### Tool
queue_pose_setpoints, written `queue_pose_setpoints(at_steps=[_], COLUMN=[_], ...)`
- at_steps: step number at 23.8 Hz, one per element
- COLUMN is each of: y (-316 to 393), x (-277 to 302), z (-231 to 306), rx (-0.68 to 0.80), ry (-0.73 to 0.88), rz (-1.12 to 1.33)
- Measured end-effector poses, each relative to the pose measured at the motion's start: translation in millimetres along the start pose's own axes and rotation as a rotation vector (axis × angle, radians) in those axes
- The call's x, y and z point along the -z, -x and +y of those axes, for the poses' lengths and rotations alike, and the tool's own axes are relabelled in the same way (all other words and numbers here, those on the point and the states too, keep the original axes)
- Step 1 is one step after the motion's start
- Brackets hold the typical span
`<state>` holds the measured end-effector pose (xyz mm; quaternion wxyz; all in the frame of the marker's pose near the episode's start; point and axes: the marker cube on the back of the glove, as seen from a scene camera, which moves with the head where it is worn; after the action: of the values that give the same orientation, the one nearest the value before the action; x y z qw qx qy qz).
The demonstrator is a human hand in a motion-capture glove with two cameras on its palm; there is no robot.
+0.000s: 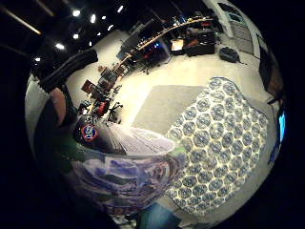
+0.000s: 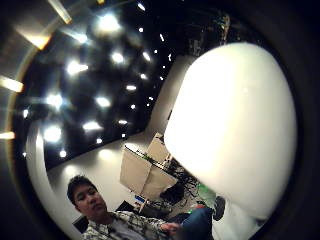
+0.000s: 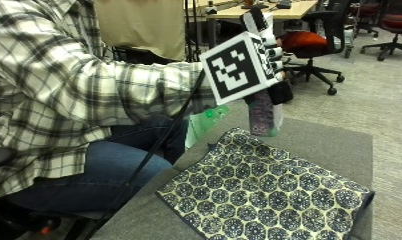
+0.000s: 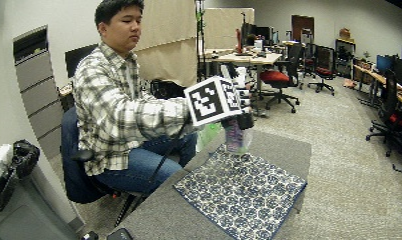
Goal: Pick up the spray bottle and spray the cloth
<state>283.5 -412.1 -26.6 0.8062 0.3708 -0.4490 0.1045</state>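
Fingers (image 3: 271,52) of the gloved right hand (image 3: 267,65) are curling around the spray bottle (image 3: 263,114), holding it upright just above the cloth's (image 3: 267,195) near edge on the table (image 3: 321,142).

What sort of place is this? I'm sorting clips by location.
Likely an open-plan office or lab: rolling office chairs, desks loaded with equipment, carpeted floor and a monitor along the wall.
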Motion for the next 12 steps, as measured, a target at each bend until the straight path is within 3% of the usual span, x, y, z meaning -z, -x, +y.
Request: queue_pose_setpoints(at_steps=[12], y=[-77.2], x=[-89.1], z=[-30.6], rx=[-0.031], ry=[0.071], rz=[-0.075])
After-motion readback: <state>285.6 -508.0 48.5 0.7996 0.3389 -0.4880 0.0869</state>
